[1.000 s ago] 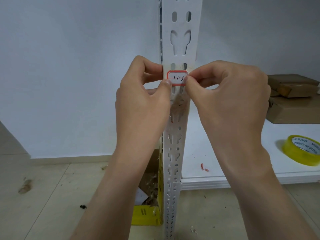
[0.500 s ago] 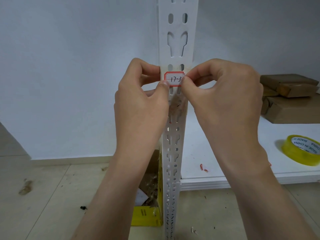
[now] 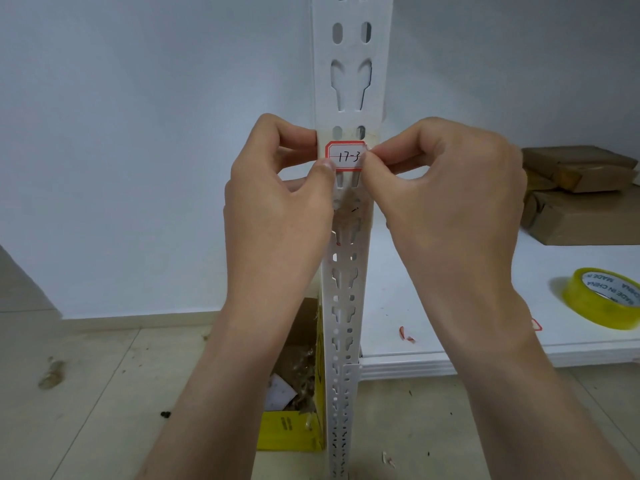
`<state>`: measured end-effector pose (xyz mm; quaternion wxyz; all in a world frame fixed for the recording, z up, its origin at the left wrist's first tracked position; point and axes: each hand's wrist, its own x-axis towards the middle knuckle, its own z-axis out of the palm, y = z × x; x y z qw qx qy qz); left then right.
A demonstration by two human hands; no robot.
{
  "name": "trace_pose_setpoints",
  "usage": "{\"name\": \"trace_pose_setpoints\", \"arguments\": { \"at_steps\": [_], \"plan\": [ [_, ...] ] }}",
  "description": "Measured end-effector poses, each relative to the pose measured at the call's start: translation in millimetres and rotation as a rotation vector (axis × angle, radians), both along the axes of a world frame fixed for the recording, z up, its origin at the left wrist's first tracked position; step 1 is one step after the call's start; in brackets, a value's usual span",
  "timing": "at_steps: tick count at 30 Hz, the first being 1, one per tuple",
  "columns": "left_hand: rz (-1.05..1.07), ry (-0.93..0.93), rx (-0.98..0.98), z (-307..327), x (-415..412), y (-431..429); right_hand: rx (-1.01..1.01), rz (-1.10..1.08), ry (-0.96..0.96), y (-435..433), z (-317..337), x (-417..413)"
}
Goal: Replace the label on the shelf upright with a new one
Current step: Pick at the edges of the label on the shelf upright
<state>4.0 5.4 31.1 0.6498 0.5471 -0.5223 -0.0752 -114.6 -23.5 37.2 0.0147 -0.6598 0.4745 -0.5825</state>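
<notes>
- While both hands meet at centre frame, the label, white with a red border and "17-3" handwritten on it, sits on the front face of the white shelf upright, just below a pair of oval slots.
- Left hand: fingers curled, thumb on the label's lower left corner, forefinger hooked round the upright's left edge, so the label is pinched to the metal.
- Right hand: thumb and forefinger closed together on the label's right edge, hiding it.
- Right of frame: a yellow tape roll lies flat on the white shelf board. Brown cardboard boxes are stacked behind it.
- A red-and-white scrap lies near the board's front edge.
- Lower centre: an open yellow carton sits on the floor, just left of the upright, with debris inside.
</notes>
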Motion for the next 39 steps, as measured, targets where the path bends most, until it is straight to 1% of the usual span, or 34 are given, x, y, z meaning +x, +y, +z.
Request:
{"name": "trace_pose_setpoints", "arguments": {
  "at_steps": [18, 23, 29, 39],
  "plan": [
    [-0.002, 0.019, -0.004, -0.1, -2.5, 0.2, 0.091, 0.02, 0.015, 1.0, 6.9, 3.0],
    [-0.002, 0.016, -0.002, 0.0, -2.0, 0.4, 0.088, 0.024, 0.038, -0.2, 5.3, 3.3],
    [-0.001, 0.011, 0.003, 0.4, -0.9, 0.6, -0.012, -0.001, 0.002, -0.4, 0.2, 0.1],
    [0.008, 0.019, 0.002, -0.4, -2.0, -0.7, 0.039, -0.01, 0.013, -0.3, 3.0, 2.4]
  ]
}}
